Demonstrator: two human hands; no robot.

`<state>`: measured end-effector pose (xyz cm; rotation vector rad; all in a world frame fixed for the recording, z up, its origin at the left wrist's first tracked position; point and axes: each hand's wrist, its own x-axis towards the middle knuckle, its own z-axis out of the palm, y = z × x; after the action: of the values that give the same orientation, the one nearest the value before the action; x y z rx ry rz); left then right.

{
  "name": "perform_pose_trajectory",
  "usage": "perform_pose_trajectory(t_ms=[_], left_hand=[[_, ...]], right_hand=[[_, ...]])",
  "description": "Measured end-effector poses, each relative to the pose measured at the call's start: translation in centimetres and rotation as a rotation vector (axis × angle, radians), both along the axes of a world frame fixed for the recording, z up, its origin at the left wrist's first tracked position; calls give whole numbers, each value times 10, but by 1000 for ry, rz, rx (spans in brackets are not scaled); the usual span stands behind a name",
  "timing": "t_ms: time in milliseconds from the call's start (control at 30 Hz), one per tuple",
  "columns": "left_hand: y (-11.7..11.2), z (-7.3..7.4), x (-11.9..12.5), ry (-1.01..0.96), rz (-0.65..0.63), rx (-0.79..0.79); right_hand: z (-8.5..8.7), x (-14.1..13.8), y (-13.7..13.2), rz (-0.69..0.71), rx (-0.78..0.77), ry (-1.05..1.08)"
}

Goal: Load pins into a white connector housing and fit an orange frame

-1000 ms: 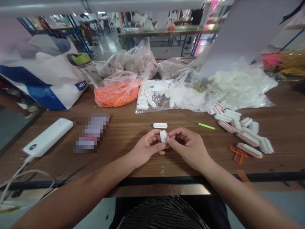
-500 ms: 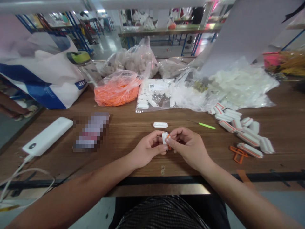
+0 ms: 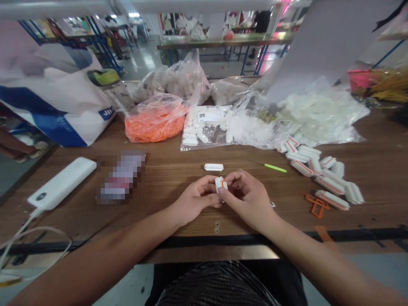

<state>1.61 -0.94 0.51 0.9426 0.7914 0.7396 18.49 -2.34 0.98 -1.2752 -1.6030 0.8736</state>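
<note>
Between my two hands is a small white plastic housing (image 3: pixel 219 183) with an orange frame on it. My left hand (image 3: pixel 199 196) pinches its left side, thumb in front and fingers behind. On the other side my right hand (image 3: pixel 247 196) grips it, the thumb pressing near the orange part. Fingers and thumbs hide some of the piece. Just beyond the hands a similar white housing (image 3: pixel 213 167) lies flat on the table. To the right are a green-handled pick (image 3: pixel 275 168), loose orange frames (image 3: pixel 317 205) and a pile of white housings with orange edging (image 3: pixel 331 184).
A white power bank (image 3: pixel 62 182) with a cable and a pixelated, phone-like object (image 3: pixel 123 176) lie at left. Along the back stand a bag of orange parts (image 3: pixel 156 123), bags of white parts (image 3: pixel 318 114), a bottle (image 3: pixel 116 91) and a large white-blue bag (image 3: pixel 73 106).
The orange frame, tilted beside the white housing before, now sits flatter against it. Both hands keep nearly the same place. A small white bit now shows beside my right hand.
</note>
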Motion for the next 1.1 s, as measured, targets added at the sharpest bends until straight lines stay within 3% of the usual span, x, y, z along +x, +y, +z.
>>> perform_pose_trajectory(t_ms=[100,333,467,567,667,767,900,1100], left_hand=[[2,-2,-1,-16,16,-15],[3,-2,-2,-17,27,-23],[2,-1,-1,-20,22,-3],[2,-1,0,-21,2,65],[1,0,1,-11,-10,110],[1,1,0,-18,29,58],[3,0,-2,-78,84,-28],[4,-6,-3,-94,119,6]], right_hand=[[-2,0,0,3,22,66],[1,4,-2,4,283,-141],[2,5,-2,-19,324,-179],[0,4,-1,5,249,-118],[-2,2,2,31,53,57],[1,2,6,68,-131,192],[6,8,9,79,-173,219],[7,12,9,82,-244,127]])
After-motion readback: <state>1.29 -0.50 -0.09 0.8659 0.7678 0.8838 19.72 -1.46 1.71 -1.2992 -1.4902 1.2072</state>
